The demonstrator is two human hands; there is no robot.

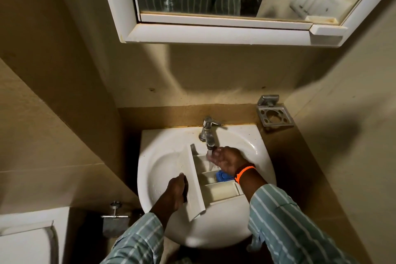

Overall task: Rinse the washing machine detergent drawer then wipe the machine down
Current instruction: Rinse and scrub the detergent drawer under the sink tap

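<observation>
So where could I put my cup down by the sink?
The brown counter right of the sink, below the metal holder, is bare. The sink's back rim left of the tap is free too. The basin is crowded: drawer and both hands.

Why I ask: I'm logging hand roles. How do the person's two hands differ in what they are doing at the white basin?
The left hand grips the front panel of the white plastic detergent drawer, steadying it; the right hand is open, in the water under the chrome tap. The left wrist is bare; the right wears an orange band. Both are over the white basin and come from striped sleeves.
</observation>
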